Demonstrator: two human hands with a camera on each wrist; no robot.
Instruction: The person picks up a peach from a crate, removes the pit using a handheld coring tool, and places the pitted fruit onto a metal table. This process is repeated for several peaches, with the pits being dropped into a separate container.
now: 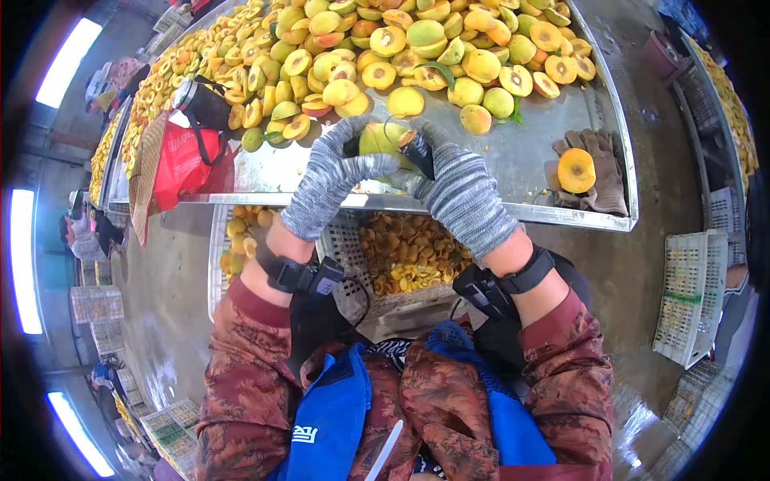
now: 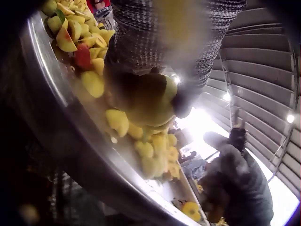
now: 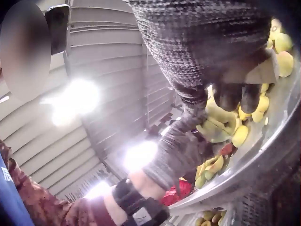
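Both hands wear grey knitted gloves and meet above the near edge of the metal table (image 1: pixel 521 210). My left hand (image 1: pixel 327 168) grips a yellow-green peach (image 1: pixel 375 141), its thumb across the near side. In the left wrist view the peach (image 2: pixel 153 101) is blurred between dark fingertips. My right hand (image 1: pixel 464 186) holds a dark-handled tool (image 1: pixel 416 152) against the peach's right side. A thin curved wire or blade shows over the fruit; its full shape is hidden. The right wrist view shows the fingers curled, with the peach (image 3: pixel 218 123) just beyond them.
Halved and whole peaches (image 1: pixel 385 40) are heaped across the table's far side. On the right, a peach half (image 1: pixel 576 170) lies on brown gloves (image 1: pixel 613 176). A red bag (image 1: pixel 180 160) sits left. Below the edge, a crate (image 1: pixel 345 264) holds brown and yellow pieces.
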